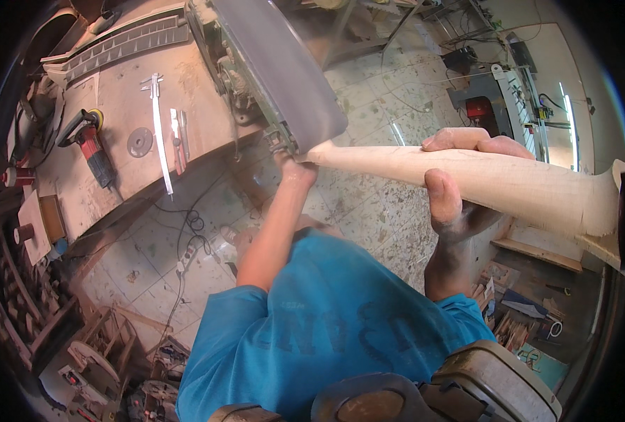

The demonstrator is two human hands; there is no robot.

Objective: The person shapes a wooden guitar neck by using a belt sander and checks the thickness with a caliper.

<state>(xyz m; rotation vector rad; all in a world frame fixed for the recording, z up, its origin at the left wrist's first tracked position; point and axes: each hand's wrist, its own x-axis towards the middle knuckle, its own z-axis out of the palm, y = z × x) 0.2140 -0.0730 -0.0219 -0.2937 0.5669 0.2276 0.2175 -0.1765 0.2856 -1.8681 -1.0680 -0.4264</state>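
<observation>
Red and black, a power tool (94,149) lies toward the left end of the surface (101,204), with a grey disc (140,142) to its right and then a metal caliper (159,133), whose lower tip seems to poke past the near edge; I'd want that caliper clear of my elbow. At the right end of the surface stands a machine with a grey abrasive belt (277,63), slanting out over the floor. Just below its lower end is my left grip (298,172), at the narrow end of the pale wooden piece (390,163); its fingers are mostly hidden, so I cannot tell how closely they wrap. The wood is in the air, off the surface's right end, its narrow tip seemingly against the belt. Farther right, my right grip (456,211) is closed around the thicker shaft, thumb nearest me, fingers over the far side. I'd steer from here, pressing lightly and rolling evenly, left fingertips well away from the belt.
</observation>
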